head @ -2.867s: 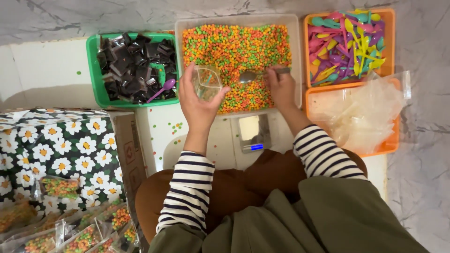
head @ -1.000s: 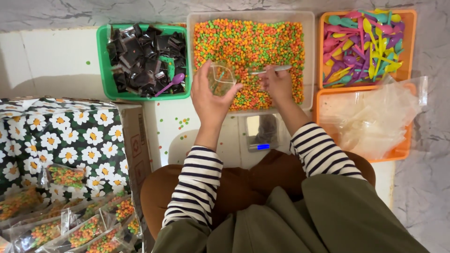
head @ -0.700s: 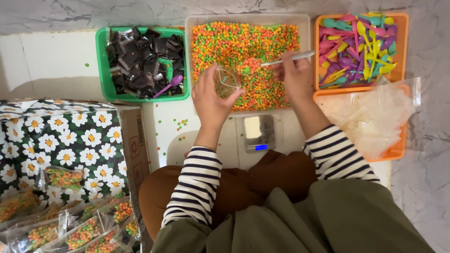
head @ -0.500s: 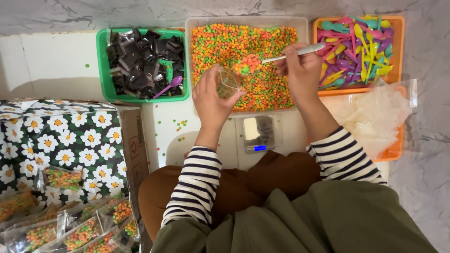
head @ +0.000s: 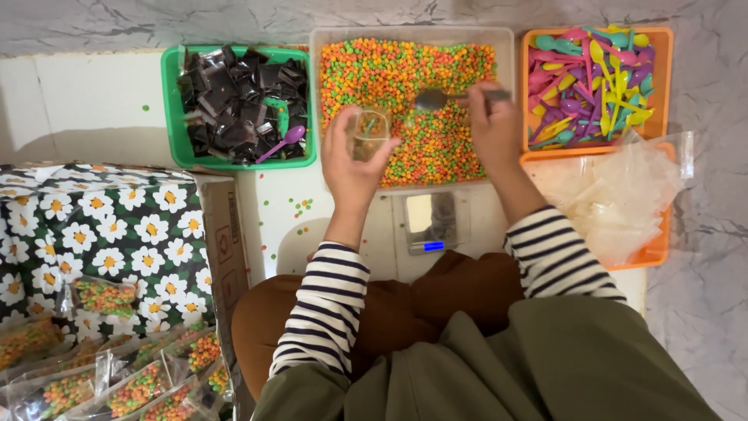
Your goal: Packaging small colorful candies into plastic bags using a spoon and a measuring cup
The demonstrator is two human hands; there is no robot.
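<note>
Overhead, left hand (head: 352, 168) fingers clamped around small clear cup (head: 368, 134), right hand (head: 494, 125) fingers pinching metal spoon (head: 436, 98) just beside it

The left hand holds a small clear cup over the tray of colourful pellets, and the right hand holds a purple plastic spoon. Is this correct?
Not quite. In the head view the right hand holds a metal spoon, not a purple plastic one. The left hand does hold the small clear cup over the tray of colourful pellets.

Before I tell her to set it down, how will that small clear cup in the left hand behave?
The small clear cup looks thin and light, so it probably flexes if squeezed. Pinched by the left hand, it holds some colourful candy pellets, which might spill if tilted. Narrow and upright, it could tip easily.
</note>
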